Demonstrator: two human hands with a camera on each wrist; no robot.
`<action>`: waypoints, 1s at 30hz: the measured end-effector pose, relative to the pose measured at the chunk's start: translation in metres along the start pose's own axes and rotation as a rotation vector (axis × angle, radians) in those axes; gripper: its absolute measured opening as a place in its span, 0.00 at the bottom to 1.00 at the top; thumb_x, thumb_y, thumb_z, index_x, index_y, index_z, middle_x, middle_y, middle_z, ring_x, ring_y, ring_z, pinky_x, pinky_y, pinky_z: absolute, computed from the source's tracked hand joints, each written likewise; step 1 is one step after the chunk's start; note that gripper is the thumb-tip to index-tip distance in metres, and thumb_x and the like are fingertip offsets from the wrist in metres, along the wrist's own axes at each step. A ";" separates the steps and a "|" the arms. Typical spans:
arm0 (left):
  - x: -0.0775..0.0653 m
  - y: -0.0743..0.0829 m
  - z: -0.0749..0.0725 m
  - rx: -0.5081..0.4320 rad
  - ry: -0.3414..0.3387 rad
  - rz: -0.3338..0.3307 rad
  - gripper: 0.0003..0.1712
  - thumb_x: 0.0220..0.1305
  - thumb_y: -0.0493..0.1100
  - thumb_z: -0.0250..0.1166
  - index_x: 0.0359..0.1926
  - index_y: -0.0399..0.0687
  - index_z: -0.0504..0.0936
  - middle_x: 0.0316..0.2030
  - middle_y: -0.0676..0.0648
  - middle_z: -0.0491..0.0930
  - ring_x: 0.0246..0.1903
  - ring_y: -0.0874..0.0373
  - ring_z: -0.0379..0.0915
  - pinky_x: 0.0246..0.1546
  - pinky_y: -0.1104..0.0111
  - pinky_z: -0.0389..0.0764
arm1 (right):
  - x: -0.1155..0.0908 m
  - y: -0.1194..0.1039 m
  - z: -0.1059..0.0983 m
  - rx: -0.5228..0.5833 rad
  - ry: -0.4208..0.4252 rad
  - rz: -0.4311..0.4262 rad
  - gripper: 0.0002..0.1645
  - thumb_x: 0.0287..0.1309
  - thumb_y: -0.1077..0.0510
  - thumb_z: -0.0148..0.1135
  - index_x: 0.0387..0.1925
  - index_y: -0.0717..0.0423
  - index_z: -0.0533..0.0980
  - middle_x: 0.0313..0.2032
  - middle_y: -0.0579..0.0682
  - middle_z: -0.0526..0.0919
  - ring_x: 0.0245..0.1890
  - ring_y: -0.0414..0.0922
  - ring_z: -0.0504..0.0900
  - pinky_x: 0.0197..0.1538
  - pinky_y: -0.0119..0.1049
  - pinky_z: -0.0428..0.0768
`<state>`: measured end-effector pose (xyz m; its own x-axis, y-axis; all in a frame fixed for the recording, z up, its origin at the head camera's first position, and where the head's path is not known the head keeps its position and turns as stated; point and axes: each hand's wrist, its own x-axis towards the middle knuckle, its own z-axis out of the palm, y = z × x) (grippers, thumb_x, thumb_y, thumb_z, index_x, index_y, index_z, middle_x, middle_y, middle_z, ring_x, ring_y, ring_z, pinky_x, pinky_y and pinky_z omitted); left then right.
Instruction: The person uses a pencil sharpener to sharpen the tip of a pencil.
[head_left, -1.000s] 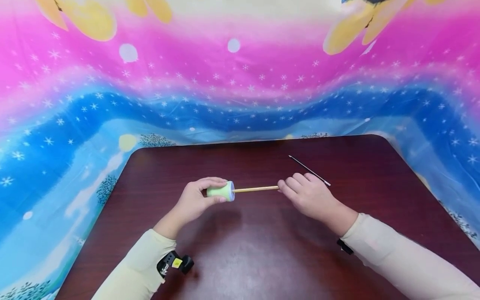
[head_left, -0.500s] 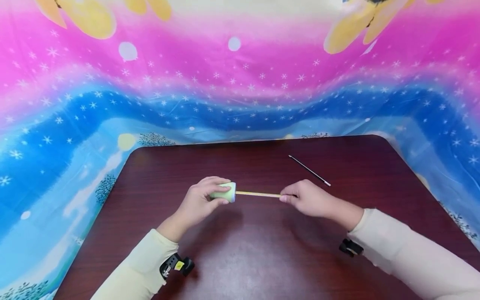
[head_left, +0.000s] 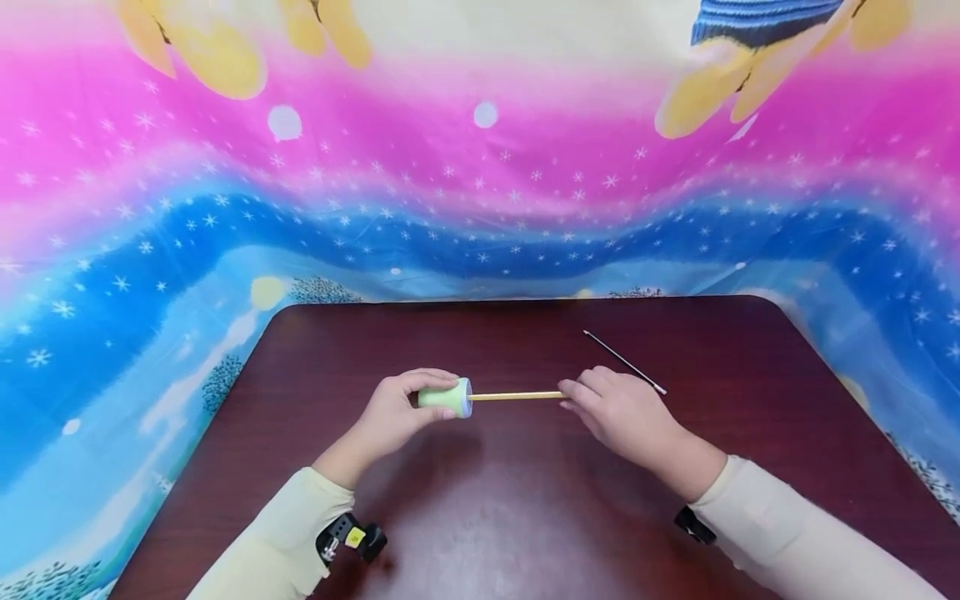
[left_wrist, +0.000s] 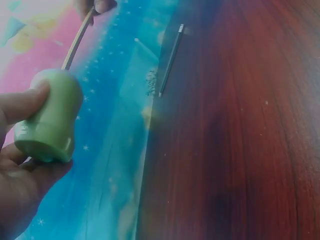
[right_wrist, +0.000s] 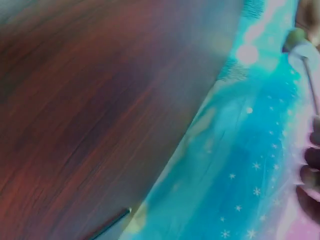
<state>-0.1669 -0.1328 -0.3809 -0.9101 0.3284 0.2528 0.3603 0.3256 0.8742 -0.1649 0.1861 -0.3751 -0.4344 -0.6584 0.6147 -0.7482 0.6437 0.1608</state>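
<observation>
My left hand [head_left: 390, 419] grips a light green, waisted pencil sharpener [head_left: 435, 399], thumb on one side and fingers on the other. It is held on its side above the table, its pale end facing right. A yellow pencil [head_left: 516, 396] has one end in the sharpener's pale end. At the pencil's other end, my right hand [head_left: 633, 418] pinches it, back of the hand upward. The left wrist view shows the sharpener's green body [left_wrist: 55, 110] close up. The pencil's tip is hidden inside.
A dark pencil [head_left: 626, 362] with a light end lies on the brown table [head_left: 495, 517], beyond my right hand. Behind the table hangs a pink and blue patterned cloth [head_left: 480, 225].
My right hand turned thumb-side up with the pencil half a second ago, then rolled back so its knuckles face up. The left hand keeps its hold. The head view has tilted up slightly.
</observation>
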 end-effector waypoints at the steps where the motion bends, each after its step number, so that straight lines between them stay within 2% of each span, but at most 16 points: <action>1: 0.000 0.000 -0.001 -0.011 -0.009 -0.003 0.21 0.49 0.33 0.74 0.47 0.39 0.85 0.49 0.42 0.82 0.49 0.48 0.77 0.39 0.70 0.79 | -0.001 -0.001 0.002 -0.032 0.067 -0.057 0.14 0.70 0.54 0.52 0.39 0.58 0.79 0.25 0.48 0.75 0.23 0.46 0.73 0.21 0.35 0.73; 3: -0.001 -0.001 -0.001 -0.025 -0.030 -0.003 0.21 0.50 0.33 0.74 0.48 0.38 0.85 0.49 0.41 0.82 0.48 0.48 0.76 0.39 0.70 0.79 | -0.001 -0.002 0.005 -0.062 0.155 -0.124 0.18 0.74 0.56 0.44 0.36 0.60 0.78 0.23 0.49 0.72 0.21 0.46 0.68 0.18 0.33 0.68; 6: -0.003 0.000 -0.001 -0.024 -0.048 0.022 0.21 0.51 0.33 0.74 0.48 0.38 0.84 0.50 0.41 0.81 0.49 0.47 0.76 0.40 0.70 0.79 | -0.002 -0.006 0.005 -0.040 0.206 -0.139 0.19 0.74 0.57 0.42 0.33 0.60 0.77 0.22 0.48 0.70 0.20 0.45 0.68 0.17 0.33 0.67; 8: -0.004 0.002 0.000 -0.011 -0.048 0.049 0.20 0.51 0.32 0.74 0.48 0.38 0.84 0.50 0.42 0.81 0.49 0.48 0.76 0.40 0.70 0.79 | -0.003 -0.008 0.004 0.016 0.182 -0.112 0.21 0.74 0.55 0.42 0.32 0.59 0.78 0.22 0.47 0.72 0.21 0.45 0.71 0.19 0.34 0.70; 10: -0.005 0.003 0.002 0.023 -0.034 0.095 0.20 0.50 0.31 0.74 0.47 0.38 0.85 0.50 0.42 0.81 0.48 0.48 0.76 0.37 0.70 0.79 | -0.003 -0.011 0.001 0.109 0.101 -0.045 0.17 0.72 0.56 0.48 0.31 0.58 0.79 0.24 0.46 0.76 0.24 0.43 0.76 0.24 0.35 0.75; 13: -0.006 0.005 0.004 0.114 -0.005 0.182 0.19 0.47 0.30 0.75 0.44 0.39 0.86 0.49 0.44 0.82 0.47 0.51 0.77 0.35 0.71 0.79 | -0.003 -0.013 -0.006 0.372 -0.129 0.153 0.10 0.67 0.59 0.56 0.32 0.56 0.81 0.27 0.42 0.81 0.28 0.39 0.79 0.32 0.35 0.79; 15: -0.005 0.006 0.005 0.180 0.009 0.254 0.18 0.46 0.30 0.75 0.43 0.40 0.87 0.48 0.45 0.82 0.48 0.51 0.77 0.37 0.70 0.80 | -0.001 -0.011 -0.010 0.622 -0.314 0.345 0.07 0.63 0.62 0.59 0.33 0.57 0.82 0.26 0.41 0.80 0.27 0.36 0.76 0.32 0.33 0.76; 17: -0.006 0.007 0.006 0.237 0.013 0.324 0.19 0.45 0.30 0.76 0.42 0.40 0.87 0.48 0.45 0.83 0.49 0.51 0.77 0.38 0.70 0.81 | 0.001 -0.007 -0.013 0.883 -0.473 0.563 0.09 0.64 0.62 0.56 0.33 0.60 0.81 0.21 0.40 0.75 0.21 0.35 0.70 0.24 0.32 0.70; 18: -0.006 0.008 0.006 0.256 0.012 0.352 0.19 0.45 0.30 0.76 0.42 0.40 0.87 0.48 0.45 0.83 0.50 0.50 0.77 0.38 0.69 0.81 | 0.002 -0.005 -0.014 0.968 -0.530 0.653 0.10 0.66 0.62 0.55 0.33 0.62 0.81 0.18 0.40 0.71 0.19 0.35 0.65 0.22 0.31 0.66; 20: -0.006 0.009 0.007 0.264 0.016 0.367 0.19 0.44 0.30 0.76 0.42 0.40 0.87 0.48 0.44 0.82 0.50 0.50 0.76 0.36 0.70 0.81 | 0.004 -0.003 -0.014 1.046 -0.580 0.737 0.12 0.66 0.62 0.54 0.34 0.65 0.81 0.16 0.41 0.65 0.17 0.35 0.60 0.21 0.30 0.61; 21: -0.007 0.009 0.007 0.262 0.019 0.362 0.19 0.44 0.30 0.76 0.42 0.40 0.87 0.48 0.44 0.82 0.49 0.49 0.77 0.34 0.71 0.81 | 0.004 -0.003 -0.014 1.036 -0.584 0.743 0.12 0.66 0.61 0.54 0.35 0.65 0.81 0.15 0.41 0.65 0.16 0.36 0.60 0.20 0.30 0.61; 23: -0.007 0.008 0.008 0.245 0.024 0.328 0.19 0.44 0.30 0.76 0.42 0.41 0.87 0.48 0.44 0.82 0.48 0.50 0.77 0.32 0.72 0.80 | 0.003 -0.004 -0.014 0.892 -0.538 0.678 0.11 0.66 0.59 0.56 0.38 0.61 0.82 0.18 0.41 0.71 0.19 0.36 0.64 0.23 0.32 0.66; 25: -0.006 0.007 0.008 0.213 0.029 0.273 0.19 0.46 0.30 0.76 0.43 0.41 0.86 0.48 0.45 0.82 0.47 0.50 0.77 0.31 0.72 0.79 | 0.002 -0.007 -0.012 0.641 -0.431 0.535 0.11 0.64 0.56 0.59 0.43 0.56 0.82 0.25 0.42 0.79 0.24 0.37 0.73 0.29 0.34 0.73; 26: -0.006 0.007 0.009 0.197 0.031 0.246 0.19 0.46 0.30 0.75 0.43 0.41 0.86 0.48 0.45 0.82 0.47 0.51 0.77 0.32 0.71 0.79 | 0.001 -0.008 -0.010 0.505 -0.367 0.451 0.12 0.63 0.54 0.60 0.44 0.54 0.82 0.27 0.42 0.81 0.25 0.38 0.76 0.29 0.35 0.75; 28: -0.005 0.007 0.009 0.158 0.032 0.184 0.19 0.48 0.31 0.75 0.45 0.41 0.85 0.48 0.45 0.82 0.46 0.51 0.77 0.34 0.71 0.79 | -0.001 -0.008 -0.007 0.236 -0.206 0.268 0.14 0.65 0.50 0.58 0.46 0.53 0.81 0.32 0.44 0.82 0.28 0.42 0.79 0.27 0.38 0.77; 30: -0.005 0.007 0.009 0.099 0.029 0.112 0.20 0.50 0.32 0.74 0.47 0.42 0.85 0.49 0.45 0.81 0.46 0.52 0.77 0.36 0.70 0.80 | -0.003 -0.007 -0.002 0.014 -0.028 0.101 0.16 0.67 0.50 0.54 0.45 0.55 0.81 0.29 0.47 0.79 0.26 0.46 0.78 0.23 0.39 0.75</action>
<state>-0.1580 -0.1242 -0.3793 -0.8678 0.3428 0.3596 0.4774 0.3748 0.7947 -0.1571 0.1842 -0.3760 -0.5216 -0.6016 0.6050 -0.7066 0.7020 0.0887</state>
